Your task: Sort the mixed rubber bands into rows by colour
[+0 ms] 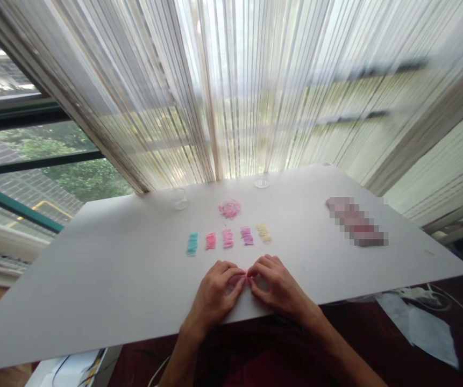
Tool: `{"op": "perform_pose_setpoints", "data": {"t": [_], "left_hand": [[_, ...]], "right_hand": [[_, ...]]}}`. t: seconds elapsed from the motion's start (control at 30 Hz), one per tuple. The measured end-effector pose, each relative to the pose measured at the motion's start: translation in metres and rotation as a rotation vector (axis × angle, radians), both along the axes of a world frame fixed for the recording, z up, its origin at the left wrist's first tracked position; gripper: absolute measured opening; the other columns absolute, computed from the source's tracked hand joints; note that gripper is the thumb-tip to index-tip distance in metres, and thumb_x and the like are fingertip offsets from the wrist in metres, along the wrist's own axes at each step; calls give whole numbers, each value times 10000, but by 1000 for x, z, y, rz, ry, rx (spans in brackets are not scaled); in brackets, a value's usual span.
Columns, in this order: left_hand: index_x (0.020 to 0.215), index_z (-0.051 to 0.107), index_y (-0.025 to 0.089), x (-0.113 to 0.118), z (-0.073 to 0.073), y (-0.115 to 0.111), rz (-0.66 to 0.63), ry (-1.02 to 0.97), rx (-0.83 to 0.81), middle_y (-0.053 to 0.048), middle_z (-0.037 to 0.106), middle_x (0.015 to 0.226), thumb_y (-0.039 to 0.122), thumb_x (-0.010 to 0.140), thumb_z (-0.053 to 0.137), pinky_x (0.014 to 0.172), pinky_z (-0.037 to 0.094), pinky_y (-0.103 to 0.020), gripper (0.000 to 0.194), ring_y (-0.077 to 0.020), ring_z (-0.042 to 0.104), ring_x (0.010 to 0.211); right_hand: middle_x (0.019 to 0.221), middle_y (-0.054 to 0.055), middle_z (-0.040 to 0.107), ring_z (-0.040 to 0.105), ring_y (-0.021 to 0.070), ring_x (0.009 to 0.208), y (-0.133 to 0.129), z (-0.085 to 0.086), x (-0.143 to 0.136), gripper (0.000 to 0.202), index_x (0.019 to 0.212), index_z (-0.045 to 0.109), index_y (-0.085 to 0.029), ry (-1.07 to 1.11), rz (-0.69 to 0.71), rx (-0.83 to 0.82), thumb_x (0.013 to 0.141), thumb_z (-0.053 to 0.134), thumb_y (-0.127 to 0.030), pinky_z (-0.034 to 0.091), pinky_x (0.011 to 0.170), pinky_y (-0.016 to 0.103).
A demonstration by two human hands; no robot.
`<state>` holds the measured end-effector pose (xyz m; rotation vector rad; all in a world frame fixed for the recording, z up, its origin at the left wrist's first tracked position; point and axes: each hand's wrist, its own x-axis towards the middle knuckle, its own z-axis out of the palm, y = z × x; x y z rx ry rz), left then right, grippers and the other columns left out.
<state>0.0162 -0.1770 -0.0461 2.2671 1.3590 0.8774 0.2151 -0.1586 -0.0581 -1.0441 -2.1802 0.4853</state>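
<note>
Two hands point(218, 287) pinched nearly closed on one pink bit point(246, 274); five coloured clusters point(227, 238); one pink pile point(230, 208)

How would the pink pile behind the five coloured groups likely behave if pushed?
The pink pile would probably spread, since its pieces look loose. It is likely light, those pieces being small. Lying low, it seems unlikely to tip.

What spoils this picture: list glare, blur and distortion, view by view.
Head view: daylight washes out the fringed curtain, and dark bars behind it look smeared; head view: its strands splay outward, wide-angle style; head view: pixel blocks mask something on the white table; head view: the pink piece between left hand and right hand is too soft for detail.
</note>
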Motion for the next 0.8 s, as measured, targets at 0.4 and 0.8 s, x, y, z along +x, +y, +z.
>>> {"op": "perform_pose_setpoints", "data": {"t": [0.4,0.8], "left_hand": [[974,708,219,1,-2,1,26,50,45,-68,702,966,245,935,631,833,528,-378,90,-221,629,917],[957,703,231,3,2,3,38,57,56,-49,704,957,254,949,618,820,500,-367,89,-215,639,903]], "right_hand": [[874,42,662,588,221,843,2,-3,0,129,891,619,-213,30,2,4,895,604,-85,475,793,382],[920,48,656,595,222,897,1,1,1,136,948,608,-221,154,34,-20,948,562,-93,509,804,373]]}}
